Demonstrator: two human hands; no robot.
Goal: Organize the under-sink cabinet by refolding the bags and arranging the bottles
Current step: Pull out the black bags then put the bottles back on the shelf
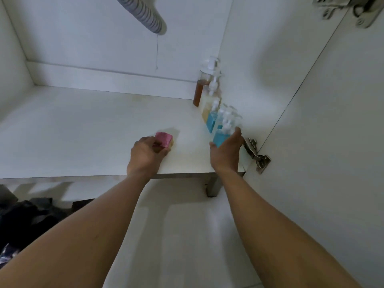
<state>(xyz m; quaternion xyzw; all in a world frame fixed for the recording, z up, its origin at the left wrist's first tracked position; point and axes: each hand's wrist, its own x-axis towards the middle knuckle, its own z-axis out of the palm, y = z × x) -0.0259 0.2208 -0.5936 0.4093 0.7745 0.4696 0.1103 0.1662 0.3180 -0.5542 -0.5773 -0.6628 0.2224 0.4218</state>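
Wraps right hand (pixel 226 151) round the clear plastic pump bottle of blue liquid (pixel 220 136), nearest in the row of pump bottles (pixel 207 104) along the cabinet's right wall (pixel 249 80); clutches a pink-and-yellow sponge block (pixel 165 140) in left hand (pixel 145 155). Likely rigid, smooth, light: best held round the body, not the pump.

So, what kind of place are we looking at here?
Probably the inside of an under-sink cabinet: a corrugated drain hose hangs from above, a metal door hinge sits at the right edge, and pump bottles line the right wall.

Pink sponge (pixel 164 138); blue bottle (pixel 222 136); amber bottle (pixel 200 92); white cabinet floor (pixel 83 129).
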